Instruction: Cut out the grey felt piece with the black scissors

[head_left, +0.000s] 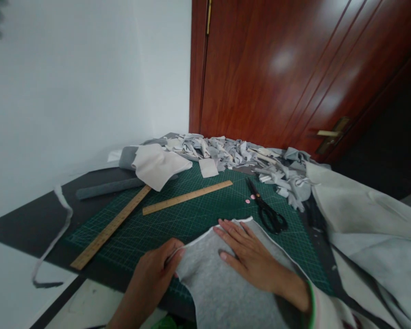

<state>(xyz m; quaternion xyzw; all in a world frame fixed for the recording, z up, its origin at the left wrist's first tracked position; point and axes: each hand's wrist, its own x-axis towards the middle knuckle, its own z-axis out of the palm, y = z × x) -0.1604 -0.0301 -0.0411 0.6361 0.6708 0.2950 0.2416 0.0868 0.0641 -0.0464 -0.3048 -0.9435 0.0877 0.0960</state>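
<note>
I see a dark tabletop (pixel 27 224) carrying a green gridded cutting mat (pixel 192 214), a grey fabric roll (pixel 106 188) and a heap of grey cloth scraps (pixel 233 153).

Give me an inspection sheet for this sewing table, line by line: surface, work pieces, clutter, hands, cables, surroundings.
Surface: green cutting mat on a dark table.
Job's things: grey fabric piece lying over the mat's near edge.
Clutter: two wooden rulers, long and short; black scissors; scrap pile; white cloth; grey roll; large pale cloth at right.
Grippers: left hand pinches the fabric's left edge; right hand lies flat on it.
Cables: nothing seen.
Surroundings: white wall, brown wooden door with brass handle.
</note>
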